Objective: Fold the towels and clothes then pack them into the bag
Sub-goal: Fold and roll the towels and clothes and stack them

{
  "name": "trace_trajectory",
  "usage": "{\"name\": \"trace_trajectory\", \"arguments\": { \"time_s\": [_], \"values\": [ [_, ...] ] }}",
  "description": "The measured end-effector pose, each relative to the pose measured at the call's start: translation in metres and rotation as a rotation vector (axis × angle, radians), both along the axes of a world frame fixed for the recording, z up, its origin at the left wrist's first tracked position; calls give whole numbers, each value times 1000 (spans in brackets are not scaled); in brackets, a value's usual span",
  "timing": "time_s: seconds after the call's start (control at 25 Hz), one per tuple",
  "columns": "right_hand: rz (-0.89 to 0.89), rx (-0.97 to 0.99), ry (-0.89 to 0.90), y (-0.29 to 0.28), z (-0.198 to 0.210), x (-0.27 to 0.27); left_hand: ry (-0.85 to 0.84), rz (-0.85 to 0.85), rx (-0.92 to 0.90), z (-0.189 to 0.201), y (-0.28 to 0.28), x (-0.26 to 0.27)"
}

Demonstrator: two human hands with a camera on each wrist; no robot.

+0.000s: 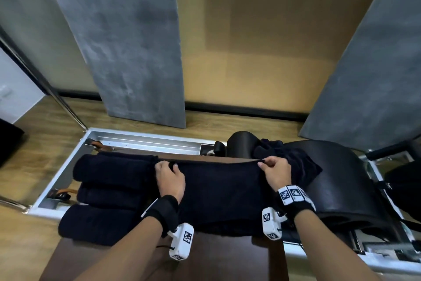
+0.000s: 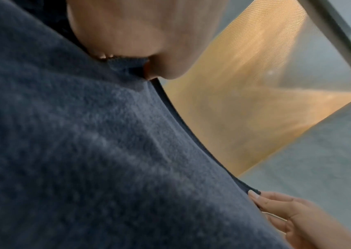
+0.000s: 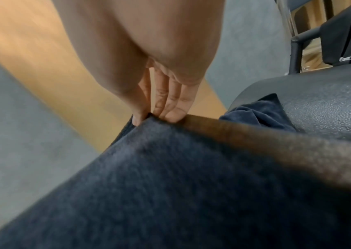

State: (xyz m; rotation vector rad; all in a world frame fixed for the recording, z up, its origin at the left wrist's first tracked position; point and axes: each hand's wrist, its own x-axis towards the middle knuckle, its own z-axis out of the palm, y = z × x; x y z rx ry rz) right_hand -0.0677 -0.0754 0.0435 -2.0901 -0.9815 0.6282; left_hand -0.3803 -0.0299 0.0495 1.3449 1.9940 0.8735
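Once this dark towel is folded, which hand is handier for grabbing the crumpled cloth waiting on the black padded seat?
The right hand, probably. It pinches the towel at the corner right beside the crumpled cloth, while the left hand pinches the corner next to the folded towels.

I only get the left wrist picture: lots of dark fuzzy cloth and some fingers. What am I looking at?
Observer: A dark towel spread over a brown table; the left hand pinches its far edge.
Operator: Whose fingers are those at bottom right?
Observer: The same person's right hand, pinching the other far corner.
Operator: Any towels finished?
Observer: Three rolled towels lie left of it.
Operator: More waiting?
Observer: One crumpled dark cloth lies on a black padded arc to the right.
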Motion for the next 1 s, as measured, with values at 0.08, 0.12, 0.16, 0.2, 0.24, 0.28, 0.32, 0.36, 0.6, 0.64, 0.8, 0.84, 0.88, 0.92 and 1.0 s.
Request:
{"name": "trace_trajectory", "arguments": {
  "time_s": [0.08,0.12,0.16,0.2,0.24,0.28,0.32,0.36,0.6,0.64,0.8,0.84,0.88,0.92,1.0],
  "values": [
    [23,-46,-44,2,-6,0,86,-7,-37,-4,1,1],
    [44,-56,-58,2,-7,0,136,-16,-55,-6,1,1],
    [63,-67,-67,2,-9,0,171,-20,-67,-7,0,0],
    [83,-84,-85,1,-9,0,174,-10,-73,-8,-1,0],
    [103,-101,-117,1,-9,-1,151,9,-68,-7,-2,0],
    [122,-112,-159,0,-9,-2,116,25,-55,-7,-2,0],
    [135,-115,-194,-1,-8,-3,85,36,-41,-6,-4,0],
    [135,-113,-213,-2,-6,-3,67,40,-31,-4,-5,0],
    [63,15,-18,-19,22,-2,18,2,189,18,-22,-5],
    [49,67,29,-25,30,-1,-7,-12,244,25,-28,-8],
    [48,236,63,-57,72,0,-160,-63,417,63,-48,-29],
    [52,266,75,-67,84,-1,-202,-74,448,74,-51,-38],
    [57,298,85,-77,96,-3,-232,-92,475,86,-54,-48],
    [60,330,102,-85,107,-5,-248,-117,498,97,-54,-57],
    [53,398,145,-106,132,-13,-273,-200,542,123,-59,-77]
  ]
}}
